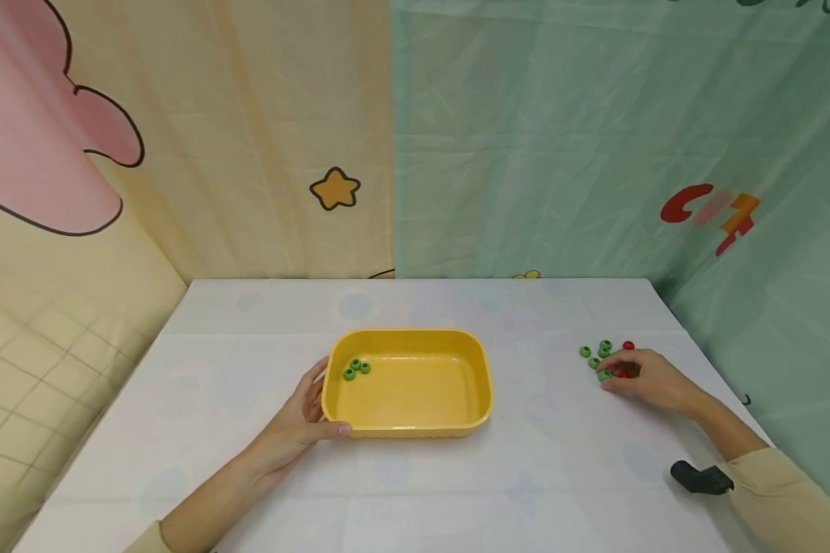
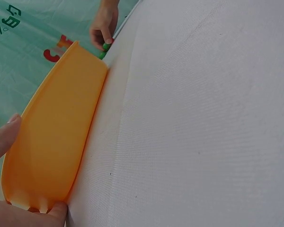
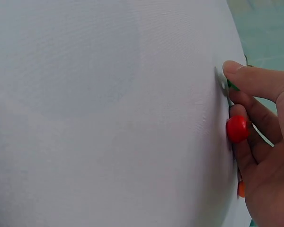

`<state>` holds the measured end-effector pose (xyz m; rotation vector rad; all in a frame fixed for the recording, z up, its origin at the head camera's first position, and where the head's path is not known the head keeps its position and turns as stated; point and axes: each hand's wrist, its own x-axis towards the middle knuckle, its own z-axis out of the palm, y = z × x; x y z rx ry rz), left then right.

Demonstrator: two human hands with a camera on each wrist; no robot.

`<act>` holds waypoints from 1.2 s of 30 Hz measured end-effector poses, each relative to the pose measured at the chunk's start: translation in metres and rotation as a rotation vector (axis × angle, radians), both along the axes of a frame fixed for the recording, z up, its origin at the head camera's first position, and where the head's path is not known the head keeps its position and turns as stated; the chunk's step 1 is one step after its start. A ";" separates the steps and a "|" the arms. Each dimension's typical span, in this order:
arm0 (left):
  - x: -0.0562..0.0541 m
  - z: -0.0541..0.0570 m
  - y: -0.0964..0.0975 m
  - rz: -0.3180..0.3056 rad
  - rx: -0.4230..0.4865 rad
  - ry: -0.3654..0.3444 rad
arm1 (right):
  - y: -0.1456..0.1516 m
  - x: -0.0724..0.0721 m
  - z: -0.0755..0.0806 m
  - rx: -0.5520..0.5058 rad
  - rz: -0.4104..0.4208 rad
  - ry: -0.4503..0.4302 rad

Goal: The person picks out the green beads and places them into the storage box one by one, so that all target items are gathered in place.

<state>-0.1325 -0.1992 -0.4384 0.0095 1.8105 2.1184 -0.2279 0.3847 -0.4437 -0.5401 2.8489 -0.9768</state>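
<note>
My left hand [image 1: 293, 426] grips the left end of a yellow tray [image 1: 415, 432], thumb at the front rim and fingers along the left wall. Inside the tray, 3 green beads [image 1: 356, 365] lie near its left end. Over at the right, my right hand [image 1: 653, 378] pinches a green bead [image 3: 233, 86] between thumb and index finger, low at the tabletop. Several loose green beads [image 1: 585, 351] surround its fingertips. A red bead [image 3: 237, 129] sits beside the curled fingers in the right wrist view, and an orange bead [image 3: 241, 189] is partly hidden by the hand.
A white cloth covers the table [image 1: 401, 491]. Behind it hangs a printed curtain [image 1: 512, 153], with a side panel [image 1: 795, 307] close to the right arm. Another red bead [image 1: 628, 345] lies just beyond the right hand. A black strap piece [image 1: 700, 478] sticks out at the right sleeve.
</note>
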 end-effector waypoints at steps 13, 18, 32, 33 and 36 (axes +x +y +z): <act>-0.001 0.002 0.000 0.017 -0.020 -0.006 | -0.023 -0.021 0.029 -0.039 0.016 -0.071; 0.000 0.002 -0.001 0.010 -0.023 -0.004 | -0.036 -0.028 0.035 -0.037 0.022 -0.077; -0.001 -0.001 0.002 0.009 -0.017 -0.005 | -0.072 -0.043 0.046 -0.072 0.092 -0.069; -0.001 -0.001 0.001 0.009 -0.017 -0.004 | -0.076 -0.045 0.045 -0.074 0.102 -0.069; 0.000 0.000 0.000 0.006 -0.014 0.000 | -0.084 -0.049 0.044 -0.072 0.117 -0.075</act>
